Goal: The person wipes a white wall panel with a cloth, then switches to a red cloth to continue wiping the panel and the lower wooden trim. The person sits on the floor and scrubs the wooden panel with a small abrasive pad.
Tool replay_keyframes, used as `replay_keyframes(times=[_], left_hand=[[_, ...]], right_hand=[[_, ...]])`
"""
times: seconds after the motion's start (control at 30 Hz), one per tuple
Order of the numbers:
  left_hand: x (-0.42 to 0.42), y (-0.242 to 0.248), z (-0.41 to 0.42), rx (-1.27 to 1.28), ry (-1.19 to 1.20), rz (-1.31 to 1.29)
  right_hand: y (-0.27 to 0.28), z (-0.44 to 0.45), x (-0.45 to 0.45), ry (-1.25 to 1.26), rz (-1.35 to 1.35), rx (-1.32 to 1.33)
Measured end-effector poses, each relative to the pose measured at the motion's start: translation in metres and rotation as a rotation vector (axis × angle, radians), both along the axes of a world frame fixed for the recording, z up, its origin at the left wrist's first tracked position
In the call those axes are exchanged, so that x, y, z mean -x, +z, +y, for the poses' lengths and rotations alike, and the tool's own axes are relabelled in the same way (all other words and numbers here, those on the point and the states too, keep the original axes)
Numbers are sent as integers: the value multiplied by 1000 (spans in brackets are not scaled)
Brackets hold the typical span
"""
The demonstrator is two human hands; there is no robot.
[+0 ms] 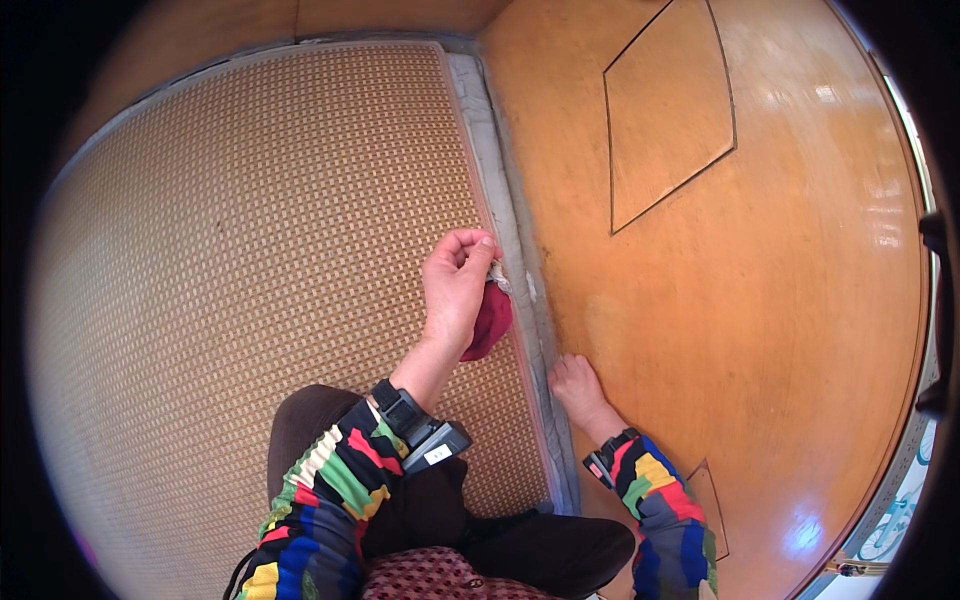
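My left hand point(459, 281) is raised over the right part of a woven mat point(300, 225), thumb and fingers pinched together. Under the hand, near the mat's right border, is a dark red cloth point(491, 321) with a crumpled whitish piece point(498, 277) at its top, close to the fingertips. Whether the fingers hold it is not clear from this view. Against the lower part of an orange-brown wooden panel point(750, 300), beside the grey padded edge point(487, 150), rests my right hand point(577, 384), its fingers curled and their tips hidden.
The wooden panel rises along the mat's right side, with dark inlaid lines on it. Another wooden board point(225, 37) borders the far side. My bent legs point(555, 551), in dark trousers, are at the bottom. A patterned surface with a bicycle picture point(892, 517) shows at the far right.
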State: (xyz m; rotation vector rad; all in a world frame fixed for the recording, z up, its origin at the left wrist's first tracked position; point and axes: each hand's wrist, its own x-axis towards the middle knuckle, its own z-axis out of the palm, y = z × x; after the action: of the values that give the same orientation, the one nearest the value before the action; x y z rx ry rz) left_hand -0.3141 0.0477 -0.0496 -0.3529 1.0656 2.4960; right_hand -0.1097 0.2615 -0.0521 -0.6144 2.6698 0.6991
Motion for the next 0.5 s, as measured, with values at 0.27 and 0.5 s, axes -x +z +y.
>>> replay_keyframes(times=[0.27,0.5], left_hand=[[-1,2,5,-27,-7,-28],[2,0,1,7,-4,-17]], right_hand=[[-16,5,52,11,137,20],[-7,1,21,-19,27,-4]])
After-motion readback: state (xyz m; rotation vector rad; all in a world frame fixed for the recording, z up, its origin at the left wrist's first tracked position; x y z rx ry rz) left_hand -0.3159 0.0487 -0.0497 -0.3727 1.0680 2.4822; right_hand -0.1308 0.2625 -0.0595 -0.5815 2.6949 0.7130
